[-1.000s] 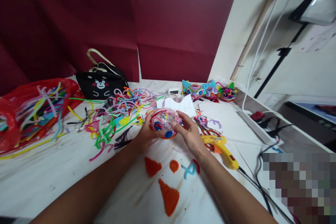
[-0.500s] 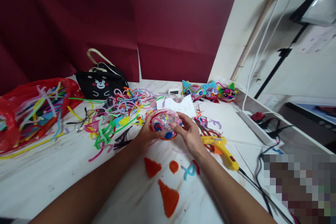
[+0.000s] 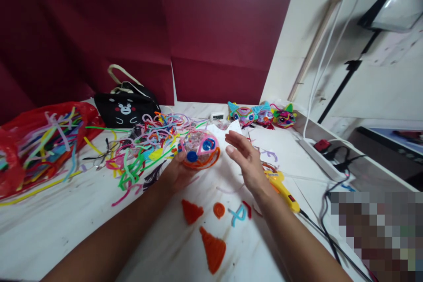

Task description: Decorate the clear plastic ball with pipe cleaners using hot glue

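Note:
My left hand (image 3: 175, 172) cups a clear round ball (image 3: 200, 150) wrapped in pink, orange and blue pipe cleaners, with two blue discs facing me. It holds the ball just above the white table (image 3: 66, 224). My right hand (image 3: 246, 161) hovers to the right of the ball, fingers stretched out and apart, touching nothing. Two orange pipe-cleaner cones (image 3: 192, 210) (image 3: 213, 249), a small orange spiral (image 3: 218, 209) and a blue-and-red twist (image 3: 239, 212) lie on the table in front of my wrists.
A yellow glue gun (image 3: 283, 185) with its cord lies right of my right hand. A tangle of pipe cleaners (image 3: 148, 141) and scissors (image 3: 102, 156) lie left, beside a red bag (image 3: 36, 141). A black bear bag (image 3: 124, 108), three cat-face crafts (image 3: 262, 114) and a power strip (image 3: 319, 158) stand behind.
My right hand has let go of the ball and drawn away to the right, opening. My left hand has turned the ball so the blue discs face me.

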The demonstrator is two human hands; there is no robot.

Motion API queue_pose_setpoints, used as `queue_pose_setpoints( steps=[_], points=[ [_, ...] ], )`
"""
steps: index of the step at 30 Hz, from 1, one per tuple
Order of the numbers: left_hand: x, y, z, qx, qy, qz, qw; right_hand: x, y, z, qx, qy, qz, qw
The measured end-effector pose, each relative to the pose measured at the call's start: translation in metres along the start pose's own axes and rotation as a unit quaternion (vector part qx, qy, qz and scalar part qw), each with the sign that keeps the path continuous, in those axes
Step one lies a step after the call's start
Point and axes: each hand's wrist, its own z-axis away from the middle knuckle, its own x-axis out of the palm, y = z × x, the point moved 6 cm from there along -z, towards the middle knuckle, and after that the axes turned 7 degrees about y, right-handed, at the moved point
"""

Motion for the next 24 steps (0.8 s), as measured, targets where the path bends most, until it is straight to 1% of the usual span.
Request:
queue_pose_setpoints(
  steps=[5,8,12,15,18,21,24],
  points=[
    [-0.013,0.002,-0.004,-0.003,0.01,0.04,0.999,-0.025,-0.02,-0.01,-0.027,0.075,0.007,0.997],
    [-0.015,0.004,-0.006,0.008,0.025,0.059,0.998,-0.037,-0.035,-0.013,-0.038,0.097,0.032,0.994],
    [-0.014,0.009,-0.007,0.023,0.056,0.057,0.997,-0.055,-0.053,-0.022,-0.063,0.102,0.081,0.989],
    [-0.013,0.011,-0.009,0.033,0.074,0.065,0.995,-0.072,-0.057,-0.035,-0.073,0.092,0.131,0.984],
    [-0.012,0.007,-0.009,0.036,0.09,0.067,0.993,-0.089,-0.052,-0.048,-0.064,0.066,0.193,0.977],
    [-0.008,0.001,-0.007,0.03,0.078,0.049,0.995,-0.1,-0.042,-0.056,-0.052,0.026,0.261,0.963],
    [-0.005,-0.001,-0.006,0.038,0.063,0.046,0.996,-0.102,-0.032,-0.056,-0.044,-0.028,0.331,0.942]
  ],
)
